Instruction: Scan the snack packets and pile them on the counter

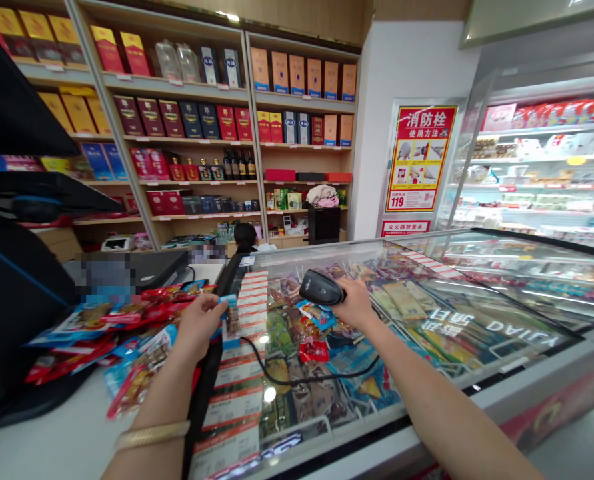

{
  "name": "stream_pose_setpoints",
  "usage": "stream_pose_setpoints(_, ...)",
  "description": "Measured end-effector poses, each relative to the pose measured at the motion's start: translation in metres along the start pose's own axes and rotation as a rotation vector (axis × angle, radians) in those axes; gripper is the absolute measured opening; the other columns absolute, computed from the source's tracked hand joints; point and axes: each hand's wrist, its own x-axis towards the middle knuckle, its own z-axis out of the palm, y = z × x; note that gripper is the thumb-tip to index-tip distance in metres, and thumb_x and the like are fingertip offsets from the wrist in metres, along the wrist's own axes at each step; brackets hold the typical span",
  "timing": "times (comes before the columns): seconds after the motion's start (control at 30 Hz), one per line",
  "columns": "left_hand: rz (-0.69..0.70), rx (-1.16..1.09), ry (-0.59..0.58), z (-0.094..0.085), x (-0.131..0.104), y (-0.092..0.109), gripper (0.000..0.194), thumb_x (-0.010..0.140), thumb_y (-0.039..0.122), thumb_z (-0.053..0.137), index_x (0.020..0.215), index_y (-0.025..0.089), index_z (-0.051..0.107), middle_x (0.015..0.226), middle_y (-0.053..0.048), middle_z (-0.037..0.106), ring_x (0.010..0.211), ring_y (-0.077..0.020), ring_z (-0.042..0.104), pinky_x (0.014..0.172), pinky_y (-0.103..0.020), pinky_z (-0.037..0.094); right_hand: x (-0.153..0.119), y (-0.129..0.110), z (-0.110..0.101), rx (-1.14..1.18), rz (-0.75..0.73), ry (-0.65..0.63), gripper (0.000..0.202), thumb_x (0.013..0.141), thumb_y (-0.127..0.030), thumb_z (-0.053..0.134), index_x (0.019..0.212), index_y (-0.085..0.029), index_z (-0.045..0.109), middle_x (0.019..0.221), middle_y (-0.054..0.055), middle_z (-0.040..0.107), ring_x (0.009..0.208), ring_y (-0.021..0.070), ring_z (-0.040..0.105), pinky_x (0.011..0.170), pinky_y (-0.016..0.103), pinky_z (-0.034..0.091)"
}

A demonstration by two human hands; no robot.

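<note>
My left hand [199,323] pinches the top edge of a small blue snack packet [231,321] with a see-through middle, held upright over the freezer's left edge. In my right hand [355,303] is a black barcode scanner [321,288], its head pointing left toward that packet. The scanner's black cable [307,381] loops across the glass lid. Just below the scanner lie a red snack packet [313,351] and a blue one [318,315] on the lid. A loose pile of red and blue snack packets [151,320] covers the counter beside my left hand.
The glass-topped freezer [481,383] stretches right, with a strip of price labels [234,400] along its left side. A black monitor [17,87] and stand crowd the left. Behind stand shelves of boxes [197,120]; a person's dark head [245,235] shows beyond the counter.
</note>
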Motion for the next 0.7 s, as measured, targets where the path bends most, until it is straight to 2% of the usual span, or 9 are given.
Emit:
stream_pose_setpoints(0.1, -0.166, -0.388, -0.043, 0.003, -0.001, -0.001, 0.024, 0.058, 0.016, 0.073, 0.068, 0.019, 0.051, 0.059, 0.005, 0.055, 0.054, -0.0110, 0.054, 0.054, -0.022, 0.046, 0.000, -0.002, 0.000, 0.007, 0.006, -0.015, 0.012, 0.071, -0.030, 0.070, 0.081, -0.022, 0.070, 0.079, 0.002, 0.072, 0.083, 0.0211, 0.066, 0.072, 0.029, 0.034)
stream_pose_setpoints(0.23, -0.270, -0.601, -0.062, 0.008, -0.003, 0.000, 0.022, 0.063, 0.005, 0.068, 0.072, 0.018, 0.051, 0.060, 0.002, 0.060, 0.053, -0.0114, 0.059, 0.052, -0.020, 0.047, 0.000, -0.005, -0.001, 0.023, -0.008, -0.026, 0.011, 0.072, -0.030, 0.070, 0.079, -0.022, 0.070, 0.078, 0.002, 0.072, 0.081, 0.0208, 0.066, 0.071, 0.028, 0.034)
stream_pose_setpoints(0.33, -0.306, -0.659, -0.088, 0.012, -0.007, 0.003, 0.021, 0.068, 0.001, 0.063, 0.073, 0.018, 0.051, 0.058, 0.002, 0.060, 0.052, -0.0125, 0.061, 0.049, -0.020, 0.047, -0.001, -0.009, -0.002, 0.056, -0.053, -0.047, 0.013, 0.071, -0.031, 0.071, 0.080, -0.022, 0.069, 0.082, 0.003, 0.073, 0.082, 0.0204, 0.066, 0.073, 0.028, 0.035)
stream_pose_setpoints(0.43, -0.311, -0.672, -0.128, 0.016, -0.012, 0.006, 0.021, 0.069, 0.001, 0.064, 0.072, 0.018, 0.051, 0.058, 0.002, 0.060, 0.052, -0.0123, 0.061, 0.047, -0.019, 0.046, -0.002, -0.015, -0.004, 0.090, -0.127, -0.127, 0.015, 0.069, -0.029, 0.072, 0.081, -0.022, 0.069, 0.083, 0.001, 0.073, 0.081, 0.0188, 0.066, 0.073, 0.028, 0.034)
stream_pose_setpoints(0.57, -0.296, -0.649, -0.175, 0.018, -0.012, 0.004, 0.023, 0.069, 0.003, 0.068, 0.071, 0.018, 0.051, 0.057, 0.002, 0.060, 0.050, -0.0116, 0.059, 0.046, -0.018, 0.045, -0.005, -0.022, -0.003, 0.098, -0.232, -0.217, 0.019, 0.066, -0.026, 0.074, 0.084, -0.022, 0.070, 0.083, 0.001, 0.073, 0.082, 0.0181, 0.065, 0.077, 0.030, 0.032)
stream_pose_setpoints(0.7, -0.285, -0.616, -0.190, 0.019, -0.010, 0.000, 0.024, 0.068, 0.004, 0.070, 0.071, 0.018, 0.051, 0.058, 0.001, 0.060, 0.051, -0.0120, 0.059, 0.047, -0.019, 0.044, -0.007, -0.025, -0.002, 0.083, -0.261, -0.276, 0.023, 0.065, -0.027, 0.076, 0.087, -0.022, 0.071, 0.086, 0.002, 0.074, 0.085, 0.0200, 0.065, 0.079, 0.031, 0.031)
